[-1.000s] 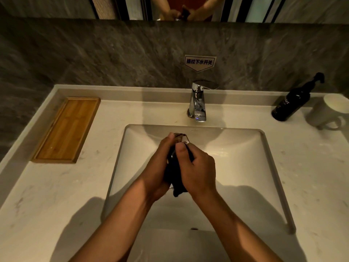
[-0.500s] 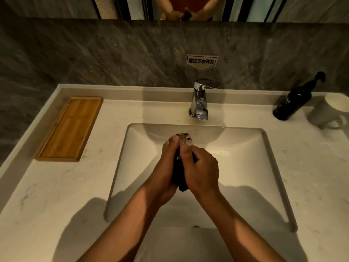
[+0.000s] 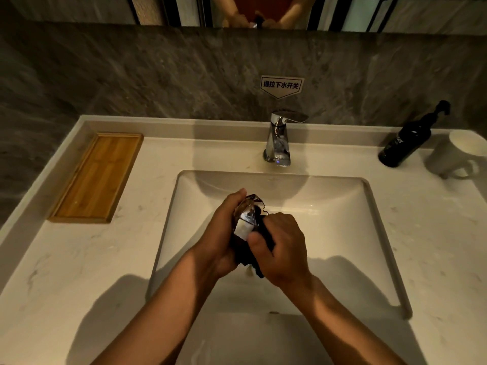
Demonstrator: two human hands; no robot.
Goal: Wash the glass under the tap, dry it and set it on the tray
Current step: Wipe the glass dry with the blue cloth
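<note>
The glass (image 3: pixel 247 218) sits between both hands above the middle of the sink (image 3: pixel 342 206), tilted, its faceted upper part showing and its lower part wrapped in a dark cloth (image 3: pixel 243 255). The left hand (image 3: pixel 224 238) cups it from the left, fingers (image 3: pixel 237 198) curled around the far side. The right hand (image 3: pixel 283 248) presses the cloth against it, thumb on the near face, other fingers folded around the cloth. The glass's base and rim are hidden by cloth and palms.

Open basin lies on all sides of the fingers, with the sink walls well apart from them. Beyond the fingers the tap (image 3: pixel 278 143) stands at the back rim, its spout above the basin's far edge. Far left of the fingers, on the bench (image 3: pixel 66 259), the wooden tray (image 3: pixel 97 177) lies close to the raised left edge. Far right, a black pump bottle (image 3: pixel 405 146) and a white mug (image 3: pixel 458 154) stand together, the mug cut off by the frame edge.
</note>
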